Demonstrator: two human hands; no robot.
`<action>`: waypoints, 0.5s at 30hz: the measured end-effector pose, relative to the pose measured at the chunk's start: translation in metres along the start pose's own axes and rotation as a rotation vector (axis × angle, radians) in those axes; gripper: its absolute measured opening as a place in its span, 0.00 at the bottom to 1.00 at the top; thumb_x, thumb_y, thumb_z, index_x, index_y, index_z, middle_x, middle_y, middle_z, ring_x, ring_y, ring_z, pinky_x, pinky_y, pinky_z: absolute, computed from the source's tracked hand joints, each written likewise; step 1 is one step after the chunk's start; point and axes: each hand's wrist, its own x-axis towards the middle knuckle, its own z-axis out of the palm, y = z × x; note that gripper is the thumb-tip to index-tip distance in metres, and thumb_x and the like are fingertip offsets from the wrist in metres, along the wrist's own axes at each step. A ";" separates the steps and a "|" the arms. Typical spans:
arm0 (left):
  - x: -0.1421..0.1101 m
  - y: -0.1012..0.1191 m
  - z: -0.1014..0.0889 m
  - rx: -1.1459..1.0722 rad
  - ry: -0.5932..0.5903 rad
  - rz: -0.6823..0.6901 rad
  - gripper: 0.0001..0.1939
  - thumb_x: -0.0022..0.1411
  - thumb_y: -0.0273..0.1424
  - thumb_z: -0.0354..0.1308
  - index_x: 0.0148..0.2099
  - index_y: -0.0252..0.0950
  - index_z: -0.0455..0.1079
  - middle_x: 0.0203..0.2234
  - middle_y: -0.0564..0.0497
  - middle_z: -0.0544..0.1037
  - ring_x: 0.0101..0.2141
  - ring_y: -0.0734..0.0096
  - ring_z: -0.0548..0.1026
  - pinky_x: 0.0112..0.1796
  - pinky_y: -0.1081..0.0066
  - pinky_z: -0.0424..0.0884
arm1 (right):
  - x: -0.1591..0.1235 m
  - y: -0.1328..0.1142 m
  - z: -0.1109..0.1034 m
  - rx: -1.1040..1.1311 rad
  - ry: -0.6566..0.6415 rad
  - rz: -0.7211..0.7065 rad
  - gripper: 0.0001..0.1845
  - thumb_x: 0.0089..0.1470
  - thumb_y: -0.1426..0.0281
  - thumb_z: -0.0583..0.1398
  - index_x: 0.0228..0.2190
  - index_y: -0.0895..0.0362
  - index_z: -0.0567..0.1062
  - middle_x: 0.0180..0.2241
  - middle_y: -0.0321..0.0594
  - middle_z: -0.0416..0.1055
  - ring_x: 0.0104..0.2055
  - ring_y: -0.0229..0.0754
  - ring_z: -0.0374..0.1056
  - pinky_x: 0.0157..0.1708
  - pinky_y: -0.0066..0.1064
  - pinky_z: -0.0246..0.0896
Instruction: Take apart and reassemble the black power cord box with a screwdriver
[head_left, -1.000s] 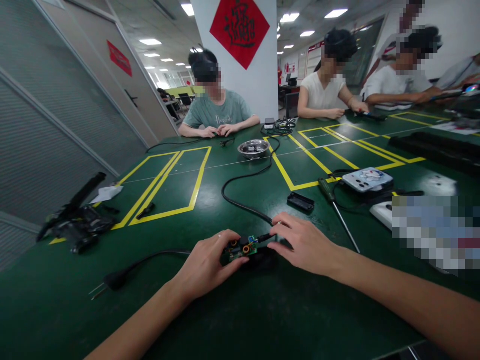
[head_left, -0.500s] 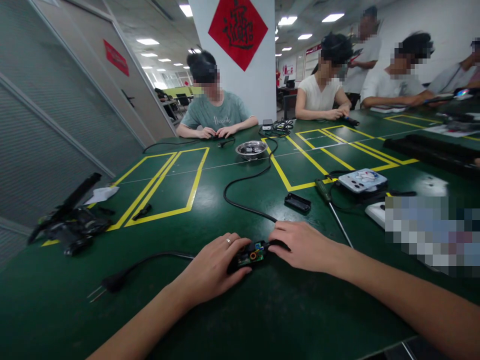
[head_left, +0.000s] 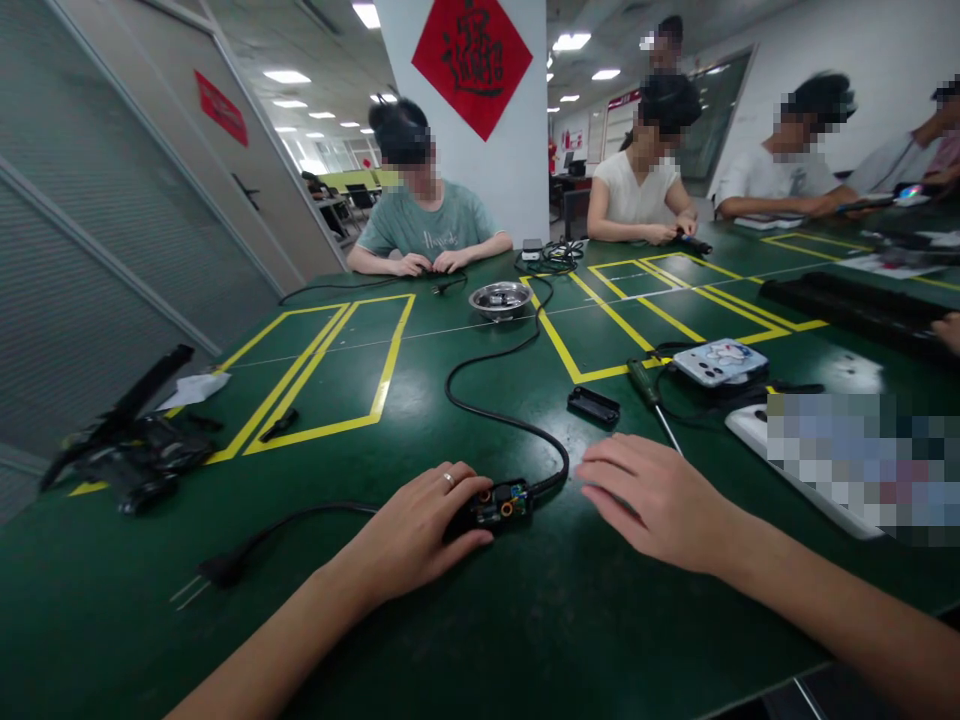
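My left hand (head_left: 427, 520) is closed round the left end of an opened power adapter (head_left: 504, 506), whose circuit board with coils shows on top. A black cable (head_left: 559, 465) leaves the adapter's right end and curves away over the table. From its left side runs a cord ending in a two-pin plug (head_left: 223, 570). To the right, apart from the adapter, my right hand (head_left: 652, 500) is raised a little with nothing in it, its fingers stretched out. Beyond them lies a black adapter cover (head_left: 593, 406), hollow side up.
A screwdriver (head_left: 646, 385) lies beyond my right hand, near a phone (head_left: 721, 361). A metal bowl (head_left: 500, 300) with small parts stands further back. Black plastic pieces (head_left: 142, 450) lie at far left. Co-workers sit across the green table (head_left: 420, 650) marked with yellow tape.
My right hand has let go of the cable at the adapter's right end and moved off to the right. My left hand keeps its hold on the adapter.
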 end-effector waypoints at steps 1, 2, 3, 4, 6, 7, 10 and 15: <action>-0.001 -0.001 -0.002 0.000 -0.007 -0.012 0.24 0.65 0.45 0.53 0.60 0.43 0.61 0.51 0.45 0.71 0.49 0.58 0.71 0.50 0.59 0.70 | -0.005 0.005 0.004 0.006 0.024 -0.013 0.13 0.62 0.70 0.53 0.42 0.58 0.77 0.40 0.47 0.74 0.42 0.45 0.68 0.43 0.40 0.63; -0.002 -0.003 -0.003 -0.002 -0.014 -0.030 0.25 0.64 0.46 0.54 0.60 0.43 0.61 0.51 0.45 0.71 0.49 0.58 0.72 0.50 0.59 0.69 | -0.009 0.010 0.008 0.030 0.033 -0.006 0.13 0.61 0.71 0.53 0.39 0.59 0.77 0.38 0.46 0.74 0.40 0.44 0.68 0.41 0.40 0.63; -0.002 -0.005 -0.005 -0.005 -0.019 -0.053 0.25 0.64 0.46 0.53 0.60 0.43 0.61 0.51 0.46 0.71 0.49 0.58 0.72 0.50 0.59 0.69 | -0.010 0.016 0.011 0.078 0.051 0.028 0.12 0.61 0.71 0.53 0.37 0.59 0.77 0.36 0.45 0.74 0.39 0.43 0.68 0.41 0.38 0.63; -0.003 -0.007 -0.007 -0.009 -0.023 -0.079 0.24 0.65 0.46 0.53 0.60 0.43 0.62 0.51 0.46 0.72 0.48 0.58 0.72 0.50 0.60 0.69 | -0.011 0.022 0.013 0.130 0.078 0.083 0.12 0.61 0.71 0.53 0.36 0.59 0.77 0.35 0.44 0.74 0.38 0.43 0.68 0.40 0.37 0.63; -0.004 -0.013 -0.011 -0.019 -0.030 -0.125 0.21 0.66 0.45 0.50 0.57 0.43 0.64 0.48 0.47 0.73 0.46 0.60 0.73 0.48 0.61 0.69 | -0.009 0.033 0.011 0.208 0.132 0.211 0.13 0.62 0.70 0.52 0.35 0.58 0.76 0.35 0.43 0.73 0.38 0.42 0.69 0.40 0.35 0.63; -0.004 -0.015 -0.012 -0.025 -0.036 -0.142 0.20 0.67 0.45 0.49 0.56 0.42 0.66 0.46 0.47 0.74 0.44 0.61 0.74 0.46 0.62 0.70 | -0.007 0.039 0.009 0.225 0.153 0.271 0.14 0.62 0.69 0.52 0.35 0.58 0.76 0.35 0.43 0.73 0.38 0.42 0.69 0.39 0.35 0.64; -0.003 -0.020 -0.015 -0.055 -0.065 -0.170 0.17 0.68 0.44 0.47 0.48 0.41 0.70 0.37 0.49 0.75 0.36 0.65 0.74 0.38 0.67 0.70 | -0.004 0.054 0.004 0.227 0.190 0.399 0.15 0.62 0.66 0.51 0.34 0.57 0.77 0.37 0.44 0.73 0.39 0.43 0.70 0.38 0.35 0.65; -0.001 -0.021 -0.014 -0.120 -0.073 -0.204 0.17 0.68 0.45 0.47 0.41 0.39 0.70 0.32 0.50 0.74 0.31 0.67 0.72 0.33 0.69 0.67 | -0.009 0.070 0.015 0.169 0.139 0.414 0.18 0.60 0.61 0.55 0.47 0.55 0.75 0.51 0.47 0.70 0.54 0.49 0.66 0.55 0.47 0.60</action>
